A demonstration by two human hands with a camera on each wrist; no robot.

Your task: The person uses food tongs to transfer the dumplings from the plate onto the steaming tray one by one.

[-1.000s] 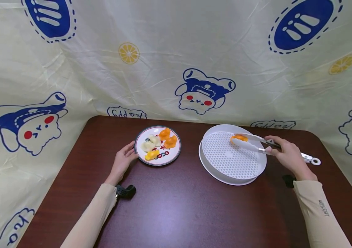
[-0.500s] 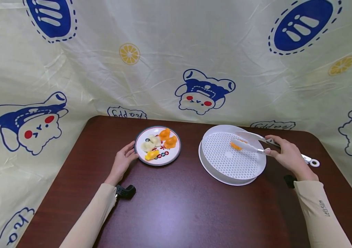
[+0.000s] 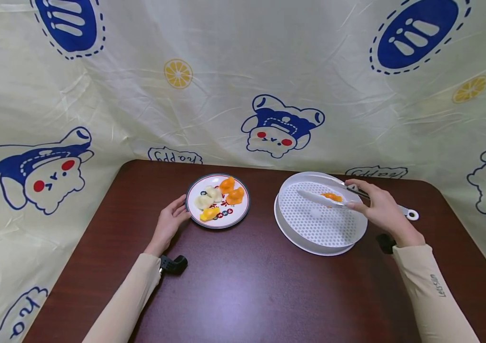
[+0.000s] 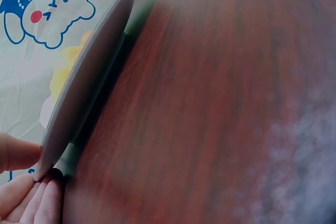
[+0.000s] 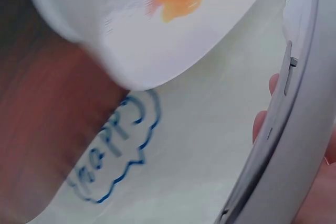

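Left hand (image 3: 171, 224) clamped on plate (image 3: 237, 213), left of perforated tray (image 3: 311, 225); right hand (image 3: 381, 209) clamped on tongs (image 3: 316, 197) over tray; orange piece (image 3: 333, 196) inside.

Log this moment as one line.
left hand: holds plate | right hand: holds tongs | orange piece: on tray | yellow piece: on plate

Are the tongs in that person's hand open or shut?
Open: from the head camera, the tongs have their arms spread apart, and one orange piece shows between them.
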